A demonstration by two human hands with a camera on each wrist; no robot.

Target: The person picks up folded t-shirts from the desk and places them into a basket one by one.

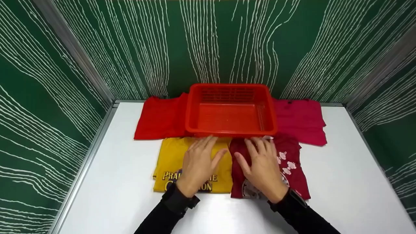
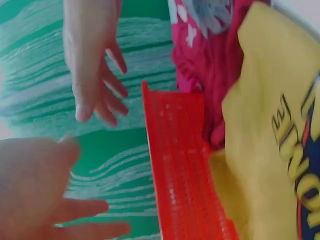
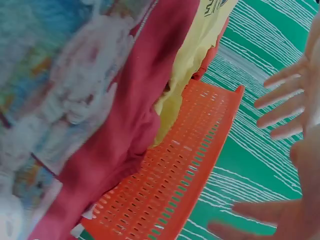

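Note:
In the head view my left hand (image 1: 200, 162) is over a folded yellow T-shirt (image 1: 226, 182) with printed lettering, fingers spread toward the basket. My right hand (image 1: 263, 165) is over a folded dark red T-shirt (image 1: 300, 182) with a white print. Both hands have their fingers extended and hold nothing. A red plastic basket (image 1: 227, 132) stands just beyond the fingertips, with nothing inside it. The wrist views show the hands apart from the cloth, level with the basket's perforated side (image 3: 165, 185) or higher.
A folded bright red garment (image 1: 159, 118) lies left of the basket, and a folded magenta garment (image 1: 300, 120) lies to its right. Green walls (image 1: 227, 42) with white wavy lines enclose the white table (image 1: 107, 182) at the back and sides.

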